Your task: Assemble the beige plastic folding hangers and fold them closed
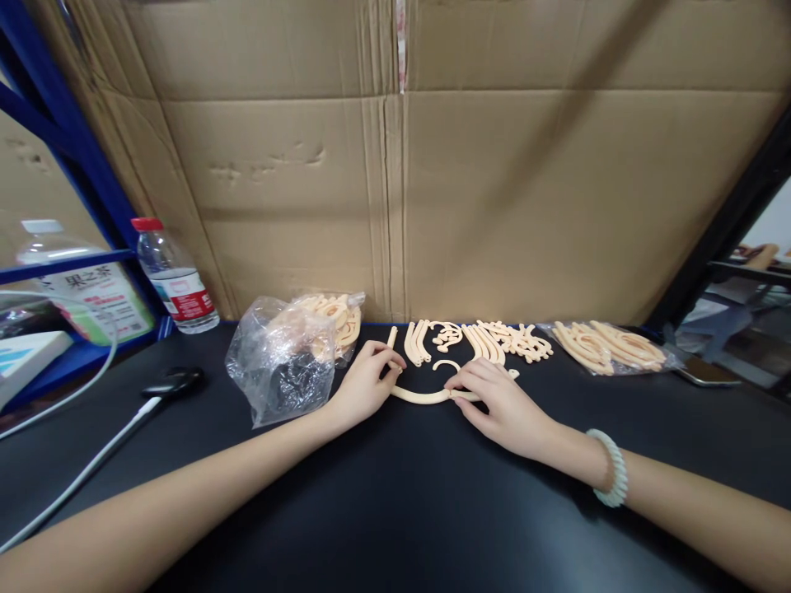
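A curved beige rod [423, 397] lies low over the black table, spanning the gap between my two hands. My left hand [369, 380] has its fingers closed at the rod's left end, where another straight beige piece [393, 336] rises behind the fingers. My right hand [499, 402] pinches the rod's right part between thumb and fingertips. Just beyond the hands lie a small hook-shaped piece [446, 364], a row of curved strips [418, 343], a second row of strips [484, 343] and a pile of small beige pieces [525, 342].
Left of my hands stands a crumpled clear bag [281, 362] with beige pieces. A flat bag of curved pieces [609, 346] and a phone [708, 371] lie to the right. A water bottle [179, 280], a black device [173, 381] with a white cable and a cardboard wall [278, 181] surround the area.
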Demonstrator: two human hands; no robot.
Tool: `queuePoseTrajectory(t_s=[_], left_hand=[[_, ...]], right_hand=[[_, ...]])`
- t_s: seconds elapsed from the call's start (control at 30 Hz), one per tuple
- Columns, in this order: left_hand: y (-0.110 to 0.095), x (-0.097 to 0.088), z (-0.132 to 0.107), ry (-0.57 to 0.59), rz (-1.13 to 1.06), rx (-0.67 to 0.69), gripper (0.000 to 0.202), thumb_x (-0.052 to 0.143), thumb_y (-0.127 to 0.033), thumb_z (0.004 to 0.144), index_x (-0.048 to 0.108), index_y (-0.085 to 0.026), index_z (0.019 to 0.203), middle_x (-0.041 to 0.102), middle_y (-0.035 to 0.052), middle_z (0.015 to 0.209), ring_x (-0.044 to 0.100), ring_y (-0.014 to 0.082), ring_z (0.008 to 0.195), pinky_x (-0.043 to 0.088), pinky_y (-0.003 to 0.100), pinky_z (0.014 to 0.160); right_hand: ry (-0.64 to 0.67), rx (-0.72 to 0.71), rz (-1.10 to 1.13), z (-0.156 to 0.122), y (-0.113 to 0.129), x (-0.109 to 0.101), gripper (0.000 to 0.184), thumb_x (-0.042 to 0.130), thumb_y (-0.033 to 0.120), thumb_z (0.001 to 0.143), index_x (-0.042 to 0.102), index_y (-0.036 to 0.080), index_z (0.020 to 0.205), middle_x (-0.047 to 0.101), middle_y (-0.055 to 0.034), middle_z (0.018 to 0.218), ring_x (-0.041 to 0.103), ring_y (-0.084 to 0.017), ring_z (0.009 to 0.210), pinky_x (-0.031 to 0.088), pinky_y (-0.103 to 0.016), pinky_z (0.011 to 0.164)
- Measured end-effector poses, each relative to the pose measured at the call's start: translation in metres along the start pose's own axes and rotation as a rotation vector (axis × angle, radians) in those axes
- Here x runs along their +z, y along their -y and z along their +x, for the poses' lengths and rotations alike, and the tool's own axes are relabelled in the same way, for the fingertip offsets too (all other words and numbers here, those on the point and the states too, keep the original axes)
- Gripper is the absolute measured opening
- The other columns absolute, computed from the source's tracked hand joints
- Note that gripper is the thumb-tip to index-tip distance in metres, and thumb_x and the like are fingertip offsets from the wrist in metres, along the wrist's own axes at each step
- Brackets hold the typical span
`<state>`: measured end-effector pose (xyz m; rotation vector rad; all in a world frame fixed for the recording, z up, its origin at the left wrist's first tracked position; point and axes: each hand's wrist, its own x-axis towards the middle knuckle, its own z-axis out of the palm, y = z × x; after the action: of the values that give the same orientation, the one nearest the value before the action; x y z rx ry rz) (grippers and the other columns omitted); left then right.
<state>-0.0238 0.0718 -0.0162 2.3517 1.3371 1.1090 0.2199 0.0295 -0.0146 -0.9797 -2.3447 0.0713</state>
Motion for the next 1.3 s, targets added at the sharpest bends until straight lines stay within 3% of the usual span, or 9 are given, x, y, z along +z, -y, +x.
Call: queuePoseTrajectory(t_s=[0.2,0.4,0.47,0.57,0.7,0.83,0.93,1.1,1.3], left_hand=[[-0.007,-0.005,-0.001,-0.081,-0.033,0.056,0.016,0.054,-0.012,0.087,0.067,-0.020,0.086,0.056,0.0060,0.102,0.056,0.0231,0.105,0.047,0.043,0.097],[-0.023,-0.011,-0.009,-0.145,-0.058,0.152,0.022,0.047,-0.012,0.092,0.066,-0.021,0.093,0.051,0.0063,0.115,0.059,0.0159,0.087,0.050,0.039,0.092],[-0.028,-0.012,-0.011,-0.145,-0.111,0.161,0.021,0.047,-0.014,0.093,0.067,-0.021,0.094,0.050,0.0077,0.122,0.061,0.0172,0.093,0.050,0.040,0.094],[-0.033,-0.010,-0.012,-0.120,-0.296,0.072,0.016,0.054,-0.021,0.090,0.069,-0.022,0.093,0.040,0.0084,0.140,0.057,0.0246,0.114,0.054,0.041,0.093],[-0.035,-0.005,-0.012,-0.066,-0.530,-0.070,0.012,0.065,-0.025,0.080,0.073,-0.021,0.089,0.030,0.0062,0.153,0.048,0.0300,0.128,0.054,0.043,0.094],[-0.034,-0.001,-0.010,0.001,-0.685,-0.148,0.010,0.071,-0.023,0.072,0.074,-0.019,0.081,0.054,0.0102,0.134,0.048,0.0304,0.128,0.050,0.043,0.098],[-0.033,-0.001,-0.009,0.009,-0.732,-0.184,0.008,0.072,-0.023,0.073,0.073,-0.017,0.077,0.066,0.0093,0.111,0.059,0.0266,0.113,0.047,0.042,0.098],[-0.033,-0.001,-0.009,0.006,-0.783,-0.193,0.011,0.068,-0.027,0.077,0.066,-0.016,0.079,0.067,0.0044,0.092,0.064,0.0189,0.086,0.051,0.036,0.085],[-0.033,0.000,-0.010,-0.034,-0.896,-0.203,0.027,0.066,-0.022,0.077,0.040,-0.022,0.080,0.063,-0.0027,0.084,0.063,0.0143,0.083,0.049,0.031,0.079]], right_hand=[[-0.006,0.002,-0.007,0.000,0.000,0.000,0.016,0.053,0.012,0.089,0.061,0.021,0.098,0.063,-0.0047,0.093,0.056,-0.021,0.092,0.043,-0.038,0.084],[0.000,0.011,-0.022,0.001,0.000,0.000,0.015,0.052,0.014,0.089,0.061,0.021,0.098,0.063,-0.0052,0.093,0.055,-0.021,0.091,0.043,-0.039,0.083],[-0.004,0.026,-0.026,0.000,-0.001,0.000,0.015,0.052,0.014,0.089,0.060,0.021,0.099,0.063,-0.0054,0.093,0.056,-0.022,0.091,0.043,-0.039,0.083],[-0.014,0.033,-0.039,0.000,-0.002,0.001,0.013,0.052,0.015,0.089,0.059,0.020,0.099,0.064,-0.0058,0.092,0.057,-0.022,0.091,0.043,-0.039,0.082],[-0.016,0.026,-0.058,0.000,-0.004,0.001,0.012,0.052,0.017,0.089,0.060,0.021,0.097,0.064,-0.0059,0.091,0.057,-0.022,0.090,0.044,-0.038,0.081],[-0.014,0.041,-0.068,0.001,-0.004,0.002,0.011,0.052,0.017,0.089,0.061,0.021,0.096,0.064,-0.0057,0.090,0.058,-0.022,0.090,0.044,-0.038,0.080],[-0.011,0.068,-0.083,0.002,-0.005,0.002,0.011,0.051,0.017,0.090,0.061,0.020,0.095,0.064,-0.0056,0.089,0.058,-0.022,0.089,0.044,-0.037,0.078],[-0.041,0.080,-0.073,0.009,-0.010,0.000,0.008,0.054,0.021,0.092,0.061,0.019,0.094,0.065,-0.0060,0.091,0.059,-0.022,0.090,0.045,-0.038,0.081],[-0.043,0.038,-0.249,0.042,-0.033,-0.014,0.012,0.052,0.014,0.091,0.063,0.018,0.093,0.065,-0.0076,0.090,0.056,-0.022,0.089,0.044,-0.037,0.080]])
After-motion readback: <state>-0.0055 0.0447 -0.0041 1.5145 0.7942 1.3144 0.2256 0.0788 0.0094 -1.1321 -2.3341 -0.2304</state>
